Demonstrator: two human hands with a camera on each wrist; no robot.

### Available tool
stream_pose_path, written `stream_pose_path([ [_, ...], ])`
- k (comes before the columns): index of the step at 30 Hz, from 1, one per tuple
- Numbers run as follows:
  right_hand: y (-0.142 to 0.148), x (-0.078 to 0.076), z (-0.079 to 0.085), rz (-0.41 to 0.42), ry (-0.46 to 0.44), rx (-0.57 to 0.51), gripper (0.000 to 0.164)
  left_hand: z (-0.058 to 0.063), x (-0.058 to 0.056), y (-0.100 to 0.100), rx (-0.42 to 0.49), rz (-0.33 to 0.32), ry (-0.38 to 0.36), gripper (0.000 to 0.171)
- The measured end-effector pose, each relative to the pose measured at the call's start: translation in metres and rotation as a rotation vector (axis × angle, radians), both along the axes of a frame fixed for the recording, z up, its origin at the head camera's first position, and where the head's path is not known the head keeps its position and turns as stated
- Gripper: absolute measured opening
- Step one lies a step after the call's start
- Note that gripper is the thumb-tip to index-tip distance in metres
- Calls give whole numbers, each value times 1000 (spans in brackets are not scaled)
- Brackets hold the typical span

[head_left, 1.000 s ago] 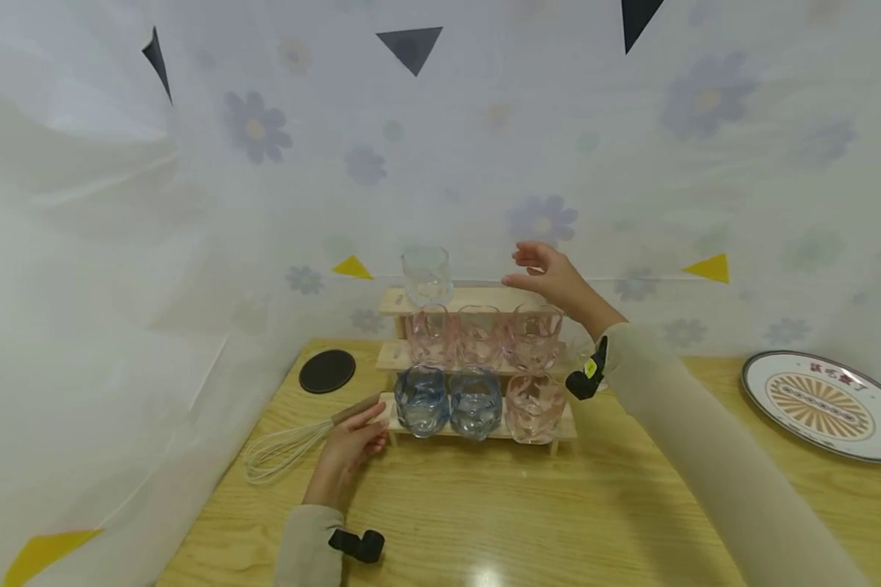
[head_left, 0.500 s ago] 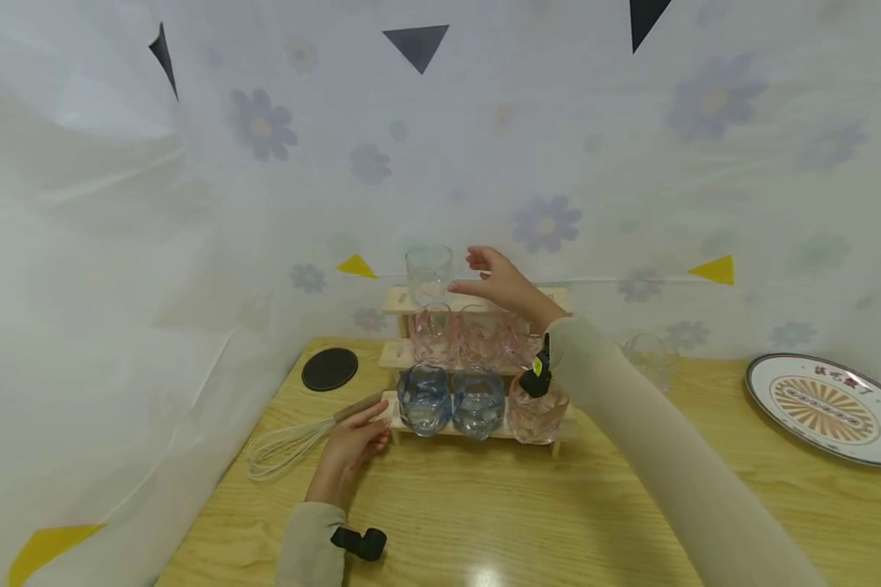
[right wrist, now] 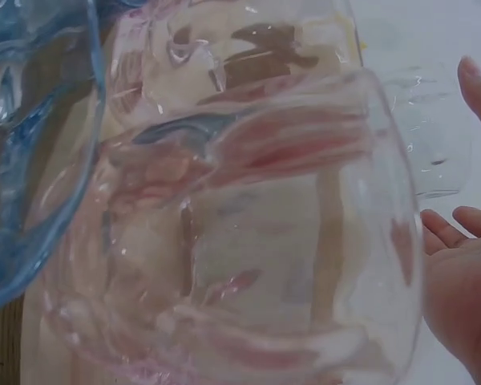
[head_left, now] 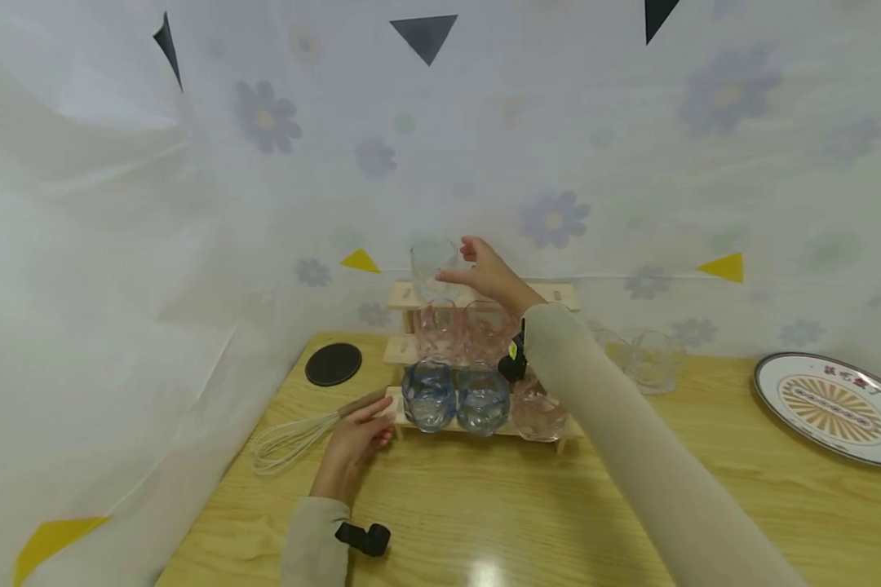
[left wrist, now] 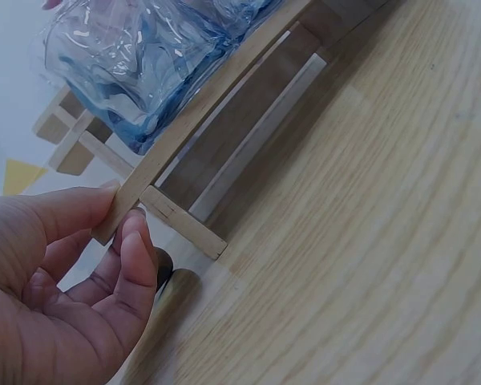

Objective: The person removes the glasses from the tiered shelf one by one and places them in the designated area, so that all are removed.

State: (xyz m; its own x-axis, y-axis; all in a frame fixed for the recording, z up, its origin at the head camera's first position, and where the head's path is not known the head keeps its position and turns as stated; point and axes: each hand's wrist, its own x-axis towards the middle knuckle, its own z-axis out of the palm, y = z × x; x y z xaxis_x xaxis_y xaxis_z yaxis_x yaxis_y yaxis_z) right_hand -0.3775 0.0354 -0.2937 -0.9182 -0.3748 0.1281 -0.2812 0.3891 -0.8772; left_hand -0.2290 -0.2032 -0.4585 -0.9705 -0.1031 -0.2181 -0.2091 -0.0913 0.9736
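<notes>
A three-step wooden rack point(head_left: 402, 350) bears several glasses. My left hand point(head_left: 360, 436) pinches the left end of its lowest shelf point(left wrist: 156, 164) between thumb and fingers. Up at the top shelf, my right hand point(head_left: 490, 271) is beside a clear glass point(head_left: 422, 265), fingers spread and the thumb overlapping its front. The right wrist view shows thumb and fingers apart around the clear glass point(right wrist: 429, 136). Pink glasses point(head_left: 438, 326) line the middle shelf, partly hidden by my right forearm. Below stand a blue glass point(head_left: 429, 399), another blue glass point(head_left: 483, 403) and a pink glass point(head_left: 542, 417).
A whisk point(head_left: 289, 440) lies left of the rack, its handle close to my left hand. Behind it is a black round disc point(head_left: 334, 364). Clear glasses point(head_left: 655, 363) stand on the table right of the rack, and a patterned plate point(head_left: 767, 383) lies farther right.
My right hand has moved left along the top shelf to the clear glass. Its forearm has uncovered clear glasses on the right. My left hand keeps its hold on the shelf end.
</notes>
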Motion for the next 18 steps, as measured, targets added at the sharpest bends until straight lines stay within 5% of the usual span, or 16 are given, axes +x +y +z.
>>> stream_pose_path([
  [18, -17, -5, -9, -81, 36, -25, 86, -1, 1, 4, 18, -2, 9, 44],
])
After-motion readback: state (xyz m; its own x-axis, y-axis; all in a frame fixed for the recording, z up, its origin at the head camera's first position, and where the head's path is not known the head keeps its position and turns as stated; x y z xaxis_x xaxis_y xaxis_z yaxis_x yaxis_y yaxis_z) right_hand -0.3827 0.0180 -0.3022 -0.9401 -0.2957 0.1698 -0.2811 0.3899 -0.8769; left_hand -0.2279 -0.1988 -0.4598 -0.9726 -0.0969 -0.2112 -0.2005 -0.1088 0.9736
